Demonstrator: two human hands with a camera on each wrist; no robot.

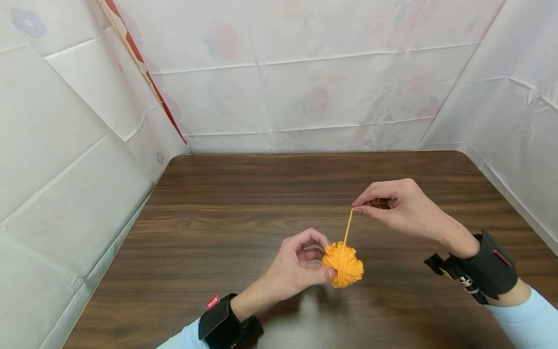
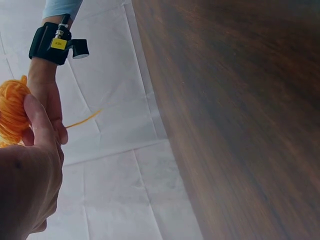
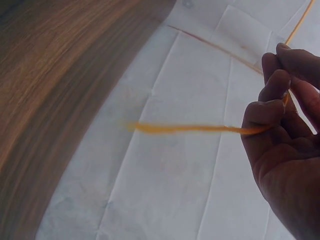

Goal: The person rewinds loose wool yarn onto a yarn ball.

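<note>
We hold the ball of orange yarn (image 1: 343, 263) just above the dark wooden table (image 1: 218, 203), near the front centre of its surface. The ball is small, round and tightly wound, with a few loops standing up at its top.

Our left hand (image 1: 296, 266) grips the ball from the left side. The thumb presses against its near face and the curled fingers (image 1: 311, 241) close toward its far face, so the ball is pinched between them. In the left wrist view the ball (image 2: 12, 112) sits at the left edge of the frame against the thumb.

A single strand of yarn (image 1: 348, 226) rises straight from the top of the ball, taut and tilted slightly to the right. Our right hand (image 1: 403, 208) pinches the upper end of the strand between thumb and forefinger, above and to the right of the ball; the remaining fingers are curled inward. In the right wrist view the strand (image 3: 200, 128) passes through the curled fingers (image 3: 275, 90), and a loose tail trails out blurred to the left.

Both wrists carry a black strap-mounted camera unit; the left strap (image 1: 222, 322) bears a small red tag. Light blue sleeves (image 1: 529, 315) cover both forearms.

White creased sheeting (image 1: 65, 145) with faint printed motifs encloses the table on three sides. A red-edged strip (image 1: 144, 72) runs diagonally down the rear left corner.
</note>
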